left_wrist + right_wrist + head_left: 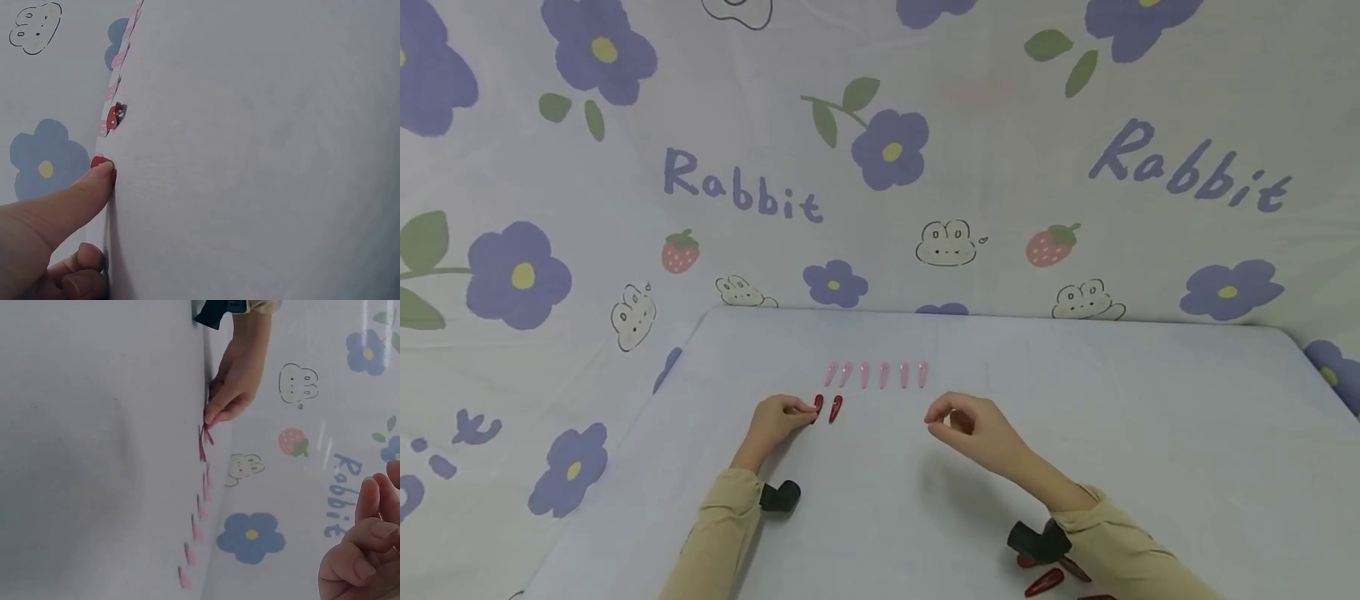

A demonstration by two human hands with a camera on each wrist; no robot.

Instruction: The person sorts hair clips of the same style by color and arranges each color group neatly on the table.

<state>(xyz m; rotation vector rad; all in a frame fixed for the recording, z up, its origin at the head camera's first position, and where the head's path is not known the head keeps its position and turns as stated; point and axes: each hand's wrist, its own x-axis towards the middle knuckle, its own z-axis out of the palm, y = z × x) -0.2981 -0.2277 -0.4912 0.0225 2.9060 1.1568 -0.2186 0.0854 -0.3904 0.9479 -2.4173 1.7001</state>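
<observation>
My left hand (pixel 778 421) pinches a dark red hair clip (pixel 818 403) between thumb and fingers, low at the white tabletop. In the left wrist view the thumb (pixel 94 187) covers part of that clip. Just right of it lies a second red hair clip (pixel 836 408), slanted. Several pink hair clips (pixel 883 375) form a row behind the red ones. My right hand (pixel 973 425) hovers over the table to the right of the clips, its fingers loosely bent and nothing visible in them. The right wrist view shows its curled fingers (pixel 369 544) at the lower right.
More red hair clips (pixel 1045 581) lie near the front edge, partly hidden beneath the right wrist's black camera mount (pixel 1039 542). Another black mount (pixel 781 497) sits at the left wrist. Behind the white table (pixel 1150 433) hangs a cloth (pixel 985 167) printed with flowers and rabbits.
</observation>
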